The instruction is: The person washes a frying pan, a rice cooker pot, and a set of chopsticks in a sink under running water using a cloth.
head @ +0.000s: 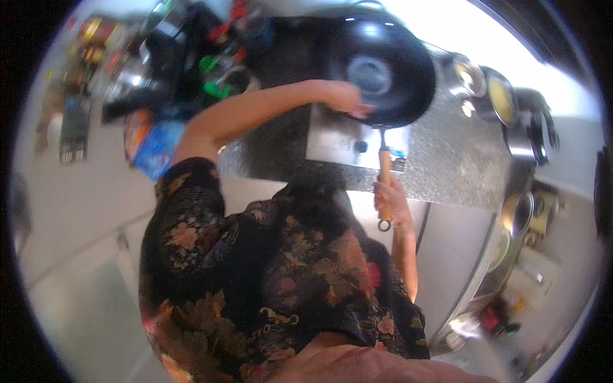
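A large black wok sits over a gas stove with a shiny metal top. Its wooden handle points towards me and ends in a metal ring. My right hand is wrapped around the lower part of this handle. My left hand reaches across to the near left rim of the wok, fingers bent over its inside. Motion blur hides whether those fingers touch the wok or hold something small. A pale round patch of light shows on the wok's bottom.
Speckled stone counter runs beside the stove. Metal pots and a pan with yellowish contents line the right. Further down stands a metal bowl. Jars and bottles, a green-trimmed container and a blue plastic bag crowd the left.
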Demonstrator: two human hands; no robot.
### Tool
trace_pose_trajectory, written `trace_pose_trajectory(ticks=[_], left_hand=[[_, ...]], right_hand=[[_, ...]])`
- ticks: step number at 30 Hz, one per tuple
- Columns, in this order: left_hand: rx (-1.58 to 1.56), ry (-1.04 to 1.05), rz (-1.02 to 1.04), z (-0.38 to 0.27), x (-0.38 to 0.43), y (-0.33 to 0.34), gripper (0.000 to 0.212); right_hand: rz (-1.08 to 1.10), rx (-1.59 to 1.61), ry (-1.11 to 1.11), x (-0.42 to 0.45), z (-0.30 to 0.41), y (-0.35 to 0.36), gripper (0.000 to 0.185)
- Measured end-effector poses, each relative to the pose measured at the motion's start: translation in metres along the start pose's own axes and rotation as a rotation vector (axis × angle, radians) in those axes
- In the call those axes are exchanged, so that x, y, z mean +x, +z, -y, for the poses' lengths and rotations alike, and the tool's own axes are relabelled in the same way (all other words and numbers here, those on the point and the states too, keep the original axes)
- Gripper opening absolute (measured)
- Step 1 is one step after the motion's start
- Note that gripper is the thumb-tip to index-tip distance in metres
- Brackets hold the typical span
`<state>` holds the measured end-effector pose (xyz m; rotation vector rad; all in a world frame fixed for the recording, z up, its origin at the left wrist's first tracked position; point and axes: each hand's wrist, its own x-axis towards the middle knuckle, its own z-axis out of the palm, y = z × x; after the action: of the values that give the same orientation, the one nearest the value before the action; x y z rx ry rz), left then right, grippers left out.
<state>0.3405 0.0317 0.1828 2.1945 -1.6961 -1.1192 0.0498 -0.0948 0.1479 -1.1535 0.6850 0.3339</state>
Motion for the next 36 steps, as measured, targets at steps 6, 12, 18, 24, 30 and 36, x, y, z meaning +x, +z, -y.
trace_pose_trajectory(ticks=[6, 12, 18, 24, 30, 36], left_hand=[[-1.055, 0.088, -0.969, -0.034, -0.076, 0.113, 0.043], [-1.298, -0.365, -1.364, -0.001, -0.182, 0.257, 0.053], [-0.077, -0.917, -0.932, 0.057, -0.204, 0.361, 0.075], [-0.045, -0.836, -0.943, 0.1, -0.17, 0.304, 0.072], [-0.016, -0.502, -0.944, 0.129, -0.111, 0.269, 0.063], [0.023, -0.529, -1.157, 0.235, -0.015, 0.206, 0.057]], right_hand=[[0.143, 0.128, 0.046, -0.001, -0.002, -0.007, 0.019], [0.021, 0.23, 0.084, 0.015, -0.048, -0.051, 0.039], [-0.065, 0.283, 0.198, 0.022, -0.149, -0.127, 0.032], [-0.115, 0.44, 0.241, 0.001, -0.168, -0.126, 0.031], [-0.147, 0.621, 0.23, -0.032, -0.2, -0.132, 0.029], [-0.276, 0.61, 0.202, -0.07, -0.197, -0.085, 0.019]])
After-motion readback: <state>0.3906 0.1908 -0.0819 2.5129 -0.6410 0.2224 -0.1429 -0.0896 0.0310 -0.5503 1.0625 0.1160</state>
